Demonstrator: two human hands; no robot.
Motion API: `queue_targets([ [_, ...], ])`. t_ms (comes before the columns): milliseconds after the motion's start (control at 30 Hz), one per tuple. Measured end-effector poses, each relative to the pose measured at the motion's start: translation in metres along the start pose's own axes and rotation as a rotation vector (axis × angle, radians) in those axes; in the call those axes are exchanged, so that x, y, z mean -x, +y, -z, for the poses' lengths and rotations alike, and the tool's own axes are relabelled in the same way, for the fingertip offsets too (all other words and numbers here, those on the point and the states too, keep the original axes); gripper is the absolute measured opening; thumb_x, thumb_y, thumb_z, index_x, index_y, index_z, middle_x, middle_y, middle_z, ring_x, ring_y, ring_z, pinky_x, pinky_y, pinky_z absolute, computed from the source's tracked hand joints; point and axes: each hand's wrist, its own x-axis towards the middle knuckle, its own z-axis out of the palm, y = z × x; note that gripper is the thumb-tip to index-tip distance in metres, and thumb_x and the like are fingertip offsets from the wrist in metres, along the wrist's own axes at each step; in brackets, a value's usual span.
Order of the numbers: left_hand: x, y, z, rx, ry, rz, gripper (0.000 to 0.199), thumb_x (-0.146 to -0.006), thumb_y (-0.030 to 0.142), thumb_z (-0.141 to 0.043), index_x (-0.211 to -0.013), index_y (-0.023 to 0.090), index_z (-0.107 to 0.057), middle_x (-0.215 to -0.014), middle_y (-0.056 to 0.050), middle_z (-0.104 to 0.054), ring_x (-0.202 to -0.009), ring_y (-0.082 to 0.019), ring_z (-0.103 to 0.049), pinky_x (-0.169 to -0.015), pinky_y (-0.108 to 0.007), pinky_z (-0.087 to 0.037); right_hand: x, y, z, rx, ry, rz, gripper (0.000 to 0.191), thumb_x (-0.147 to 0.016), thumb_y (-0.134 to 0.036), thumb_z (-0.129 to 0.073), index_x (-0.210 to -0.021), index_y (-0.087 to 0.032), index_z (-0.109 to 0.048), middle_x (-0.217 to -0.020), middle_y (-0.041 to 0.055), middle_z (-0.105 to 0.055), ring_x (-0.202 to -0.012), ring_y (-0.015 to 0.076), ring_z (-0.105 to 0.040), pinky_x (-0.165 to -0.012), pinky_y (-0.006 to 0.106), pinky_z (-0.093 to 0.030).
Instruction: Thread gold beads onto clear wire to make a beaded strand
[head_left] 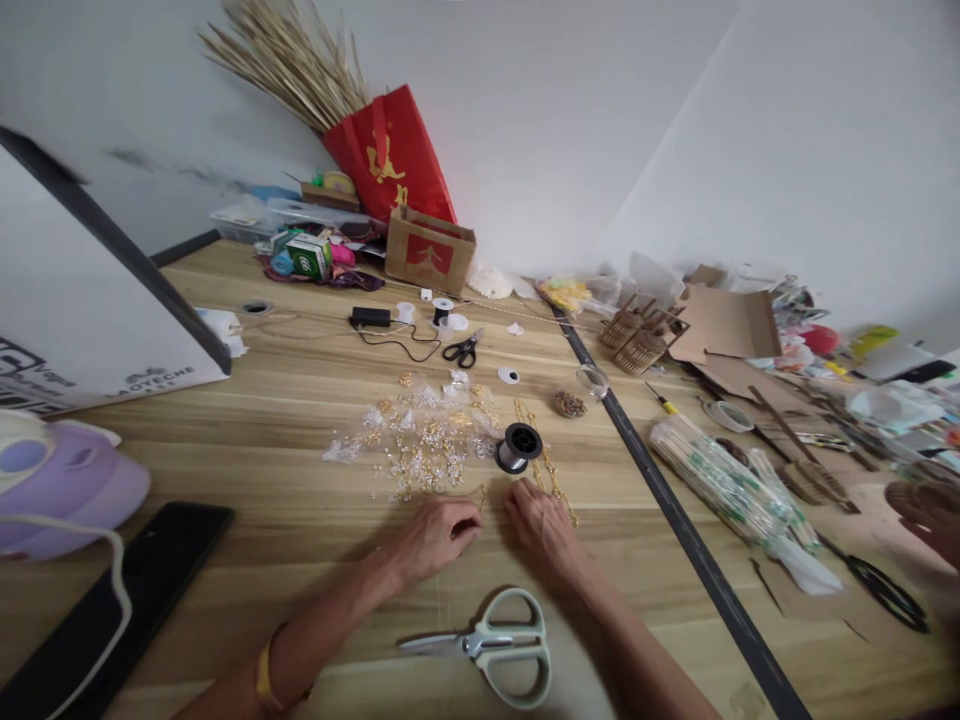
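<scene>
My left hand (439, 530) rests on the wooden table with thumb and fingers pinched together. A short, thin gold strand (482, 494) shows at its fingertips, too small to make out fully. Facing it, my right hand (541, 522) has its fingers curled closed and pointing down; what they hold, if anything, is hidden. Beside the right hand lies a gold chain (553, 470). Just beyond stands a black spool (519, 447) of fine thread or wire. Many small clear and gold beads (427, 455), some in little plastic bags, spread beyond my left hand. Pale-handled scissors (514, 645) lie near me.
Black scissors (465, 349), a bowl of brown beads (570, 403) and a power adapter (371, 317) lie farther back. A phone-like black slab (120, 610) is at left. Right of a dark strip (660, 500) are wrapped sticks (724, 480) and another person's hand (926, 515).
</scene>
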Motion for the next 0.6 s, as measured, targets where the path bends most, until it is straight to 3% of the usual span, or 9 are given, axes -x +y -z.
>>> queue_targets([
  [133, 0.0, -0.001, -0.001, 0.004, 0.003, 0.001, 0.013, -0.078, 0.011, -0.057, -0.078, 0.018, -0.067, -0.073, 0.0, -0.067, -0.066, -0.012, -0.059, -0.065, -0.021, -0.041, 0.0, -0.001, 0.005, 0.033, -0.032, 0.033, 0.011, -0.093, -0.021, -0.043, -0.093, -0.019, -0.054, -0.094, 0.0034, -0.063, -0.078, 0.0174, -0.06, -0.06, 0.026, -0.037],
  [367, 0.001, -0.003, -0.002, 0.001, -0.001, -0.014, 0.013, -0.079, 0.011, -0.056, -0.078, 0.017, -0.067, -0.073, 0.0, -0.067, -0.066, -0.012, -0.059, -0.065, -0.021, -0.041, -0.002, -0.013, 0.015, 0.212, -0.067, 0.144, 0.024, -0.083, 0.002, -0.043, -0.092, -0.016, -0.055, -0.094, 0.0077, -0.062, -0.083, 0.0187, -0.059, -0.062, 0.026, -0.04],
  [600, 0.001, -0.003, -0.002, 0.017, 0.001, -0.015, 0.014, -0.08, 0.011, -0.055, -0.078, 0.018, -0.067, -0.073, 0.0, -0.067, -0.066, -0.012, -0.059, -0.065, -0.021, -0.041, 0.0, -0.012, 0.013, 0.279, -0.046, 0.168, 0.023, -0.081, 0.002, -0.045, -0.093, -0.015, -0.054, -0.096, 0.0095, -0.06, -0.086, 0.0216, -0.058, -0.065, 0.028, -0.041],
])
